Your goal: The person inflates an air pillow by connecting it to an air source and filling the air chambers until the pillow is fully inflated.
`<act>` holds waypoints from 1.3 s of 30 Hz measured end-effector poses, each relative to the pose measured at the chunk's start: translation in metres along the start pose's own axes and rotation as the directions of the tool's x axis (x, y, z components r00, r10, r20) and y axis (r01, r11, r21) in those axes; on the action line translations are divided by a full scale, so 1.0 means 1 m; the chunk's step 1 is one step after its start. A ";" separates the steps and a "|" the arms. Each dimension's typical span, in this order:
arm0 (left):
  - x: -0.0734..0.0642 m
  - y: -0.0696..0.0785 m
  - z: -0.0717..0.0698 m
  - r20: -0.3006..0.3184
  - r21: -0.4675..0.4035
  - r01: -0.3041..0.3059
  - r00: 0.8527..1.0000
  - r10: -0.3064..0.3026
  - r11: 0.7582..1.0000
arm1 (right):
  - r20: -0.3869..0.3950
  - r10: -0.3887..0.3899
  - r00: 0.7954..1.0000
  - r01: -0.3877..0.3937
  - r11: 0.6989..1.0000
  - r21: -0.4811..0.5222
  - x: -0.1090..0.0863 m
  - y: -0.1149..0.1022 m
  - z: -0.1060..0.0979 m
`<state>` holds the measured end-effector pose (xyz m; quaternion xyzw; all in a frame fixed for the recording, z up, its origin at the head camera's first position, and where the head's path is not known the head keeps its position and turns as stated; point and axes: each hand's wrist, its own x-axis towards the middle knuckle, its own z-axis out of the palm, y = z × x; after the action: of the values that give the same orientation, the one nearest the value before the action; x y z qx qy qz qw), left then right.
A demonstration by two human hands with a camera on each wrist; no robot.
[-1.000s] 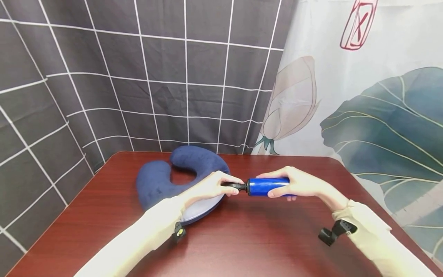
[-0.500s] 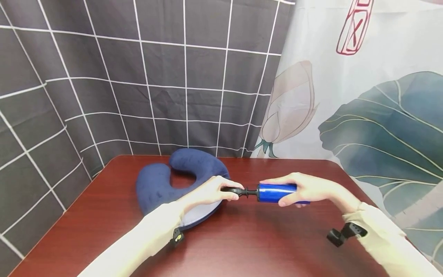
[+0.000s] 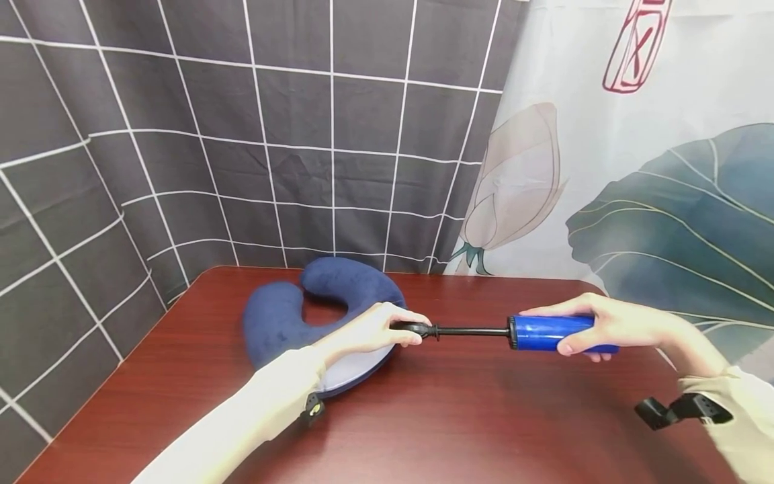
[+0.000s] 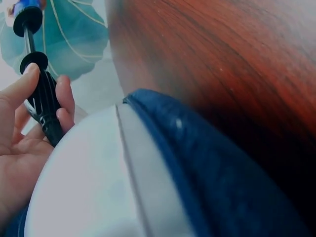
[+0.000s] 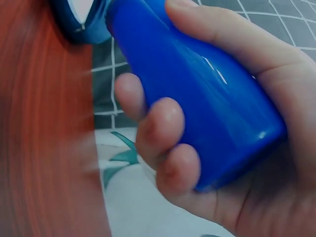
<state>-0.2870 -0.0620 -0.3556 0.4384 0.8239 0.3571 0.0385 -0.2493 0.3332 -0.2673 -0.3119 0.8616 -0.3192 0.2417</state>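
A hand pump with a blue barrel [image 3: 547, 332] and a black handle [image 4: 45, 101] is held level above the table. My left hand [image 3: 377, 329] grips the black handle, with fingers and thumb around it in the left wrist view. Around the blue barrel curl the fingers of my right hand [image 3: 623, 326]; the right wrist view shows the barrel [image 5: 207, 98] inside that grasp. Between the two hands a long stretch of black rod [image 3: 474, 331] is exposed. Behind and below my left forearm lies a navy U-shaped neck pillow [image 3: 275, 323] with a pale underside panel [image 4: 89, 173].
The reddish-brown wooden table [image 3: 423, 430] extends beneath both hands. A dark grid-patterned curtain [image 3: 290, 134] hangs at the back and left, and a white curtain with a flower and leaf print [image 3: 526, 181] hangs at the right. Each sleeve bears a black wrist camera [image 3: 683, 410].
My right hand has moved right with the blue barrel, drawing it away from the handle, so the black rod shows at much greater length. My left hand and the neck pillow have stayed put.
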 end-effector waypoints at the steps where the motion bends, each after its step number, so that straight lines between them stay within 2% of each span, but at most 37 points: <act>1: 0.000 0.000 0.000 0.002 -0.011 0.003 1.000 -0.003 1.000 | -0.008 0.003 1.000 -0.003 1.000 -0.004 0.002 -0.001 0.002; 4: 0.000 -0.002 0.002 0.006 -0.043 0.014 1.000 -0.014 0.999 | -0.027 -0.004 1.000 0.004 1.000 -0.014 0.015 -0.005 0.009; 12: 0.000 -0.005 0.000 -0.010 -0.094 0.059 0.998 -0.061 0.994 | -0.054 -0.037 0.998 0.034 0.998 -0.046 0.075 -0.029 0.037; 17: 0.002 -0.003 -0.001 0.016 -0.102 0.062 0.998 -0.060 0.993 | -0.087 -0.038 0.996 0.030 0.996 -0.082 0.088 -0.034 0.047; 22: 0.002 -0.001 -0.002 0.026 -0.080 0.046 0.999 -0.044 0.996 | -0.086 -0.010 0.996 0.002 0.995 -0.100 0.078 -0.034 0.048; 28: 0.002 0.001 -0.002 0.024 -0.052 -0.012 1.000 0.014 0.999 | -0.054 0.015 0.998 -0.022 0.991 -0.135 0.045 -0.025 0.037; 35: 0.001 0.001 -0.004 0.031 -0.057 -0.001 1.000 0.002 0.998 | 0.016 -0.012 1.000 0.012 0.999 -0.035 0.004 -0.005 0.012; 39: 0.000 0.001 -0.004 0.037 -0.034 -0.009 0.999 0.011 0.999 | 0.027 0.002 1.000 -0.001 1.000 -0.015 -0.012 0.000 0.007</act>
<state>-0.2882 -0.0635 -0.3525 0.4484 0.8146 0.3631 0.0595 -0.2371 0.3386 -0.2694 -0.3174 0.8609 -0.3081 0.2513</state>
